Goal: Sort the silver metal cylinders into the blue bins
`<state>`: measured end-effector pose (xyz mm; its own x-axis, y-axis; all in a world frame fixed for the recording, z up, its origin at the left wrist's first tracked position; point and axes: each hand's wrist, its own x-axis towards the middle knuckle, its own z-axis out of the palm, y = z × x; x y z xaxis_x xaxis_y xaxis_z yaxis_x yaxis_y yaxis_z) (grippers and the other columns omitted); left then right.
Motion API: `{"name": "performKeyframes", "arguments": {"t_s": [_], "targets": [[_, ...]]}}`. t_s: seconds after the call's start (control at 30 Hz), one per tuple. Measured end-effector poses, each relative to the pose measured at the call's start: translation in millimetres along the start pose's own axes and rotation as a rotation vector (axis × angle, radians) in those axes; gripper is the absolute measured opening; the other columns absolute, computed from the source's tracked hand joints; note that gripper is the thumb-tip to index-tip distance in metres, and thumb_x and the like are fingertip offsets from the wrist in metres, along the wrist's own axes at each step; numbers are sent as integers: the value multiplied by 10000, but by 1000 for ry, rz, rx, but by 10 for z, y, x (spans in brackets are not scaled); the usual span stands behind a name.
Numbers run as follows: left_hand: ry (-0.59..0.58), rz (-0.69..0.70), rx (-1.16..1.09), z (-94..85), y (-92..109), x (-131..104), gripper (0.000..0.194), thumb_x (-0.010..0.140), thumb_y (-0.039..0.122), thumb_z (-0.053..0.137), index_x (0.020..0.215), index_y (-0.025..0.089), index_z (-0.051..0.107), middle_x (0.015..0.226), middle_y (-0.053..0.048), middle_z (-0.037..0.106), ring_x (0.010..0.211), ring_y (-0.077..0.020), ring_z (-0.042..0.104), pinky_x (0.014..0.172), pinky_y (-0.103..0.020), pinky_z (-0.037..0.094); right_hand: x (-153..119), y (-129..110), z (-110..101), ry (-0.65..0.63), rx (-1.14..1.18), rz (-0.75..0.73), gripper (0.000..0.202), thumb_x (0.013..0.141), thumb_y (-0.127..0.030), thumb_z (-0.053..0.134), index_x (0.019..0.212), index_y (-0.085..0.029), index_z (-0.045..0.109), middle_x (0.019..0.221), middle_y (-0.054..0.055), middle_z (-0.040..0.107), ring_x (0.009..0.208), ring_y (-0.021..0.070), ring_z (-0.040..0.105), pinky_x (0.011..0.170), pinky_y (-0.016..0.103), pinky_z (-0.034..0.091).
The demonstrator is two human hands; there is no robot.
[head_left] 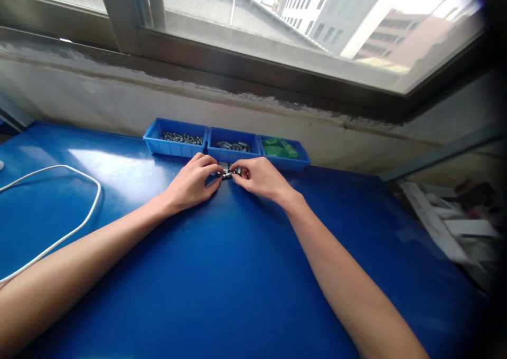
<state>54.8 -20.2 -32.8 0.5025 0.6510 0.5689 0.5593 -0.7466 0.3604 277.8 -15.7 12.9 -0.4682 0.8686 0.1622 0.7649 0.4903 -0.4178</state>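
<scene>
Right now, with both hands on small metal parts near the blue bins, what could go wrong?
The small metal parts held by the left hand and right hand could slip. The hands work close to the middle bin, so a knock might shift it. The white cable lies near the left forearm and might snag.

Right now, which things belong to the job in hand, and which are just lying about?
Likely for the job:
small metal parts being handled
left bin and middle bin: metal pieces
right bin: green items, perhaps

Seemingly lying about:
white cable
blurred clutter at right
</scene>
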Motion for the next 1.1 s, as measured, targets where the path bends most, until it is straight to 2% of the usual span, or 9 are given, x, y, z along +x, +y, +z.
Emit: {"name": "performKeyframes", "arguments": {"t_s": [0.47, 0.77, 1.1], "targets": [[3, 4, 10, -11, 9, 5, 174, 912, 193, 619, 1033, 155, 739, 1081, -109, 703, 1022, -260, 589, 888, -396, 535, 1, 6, -67, -106, -19, 5, 103, 828, -233, 687, 856, -175, 768, 704, 22, 694, 605, 116, 573, 559, 235, 351], [-3, -7, 9, -14, 20, 6, 188, 911, 191, 616, 1053, 164, 737, 1080, -108, 701, 1029, -261, 590, 895, -407, 537, -21, 37, -82, -72, 202, -62, 54, 750, -194, 718, 756, -148, 746, 650, 13, 706, 623, 131, 667, 584, 212, 456], [-7, -9, 4, -19, 34, 11, 240, 922, 214, 606, 1129, 166, 717, 1100, -108, 703, 1026, -257, 587, 914, -414, 534, -26, 35, -74, 23, 392, -19, 116, 731, -271, 739, 754, -157, 746, 646, 15, 720, 604, 154, 693, 580, 236, 540]]}}
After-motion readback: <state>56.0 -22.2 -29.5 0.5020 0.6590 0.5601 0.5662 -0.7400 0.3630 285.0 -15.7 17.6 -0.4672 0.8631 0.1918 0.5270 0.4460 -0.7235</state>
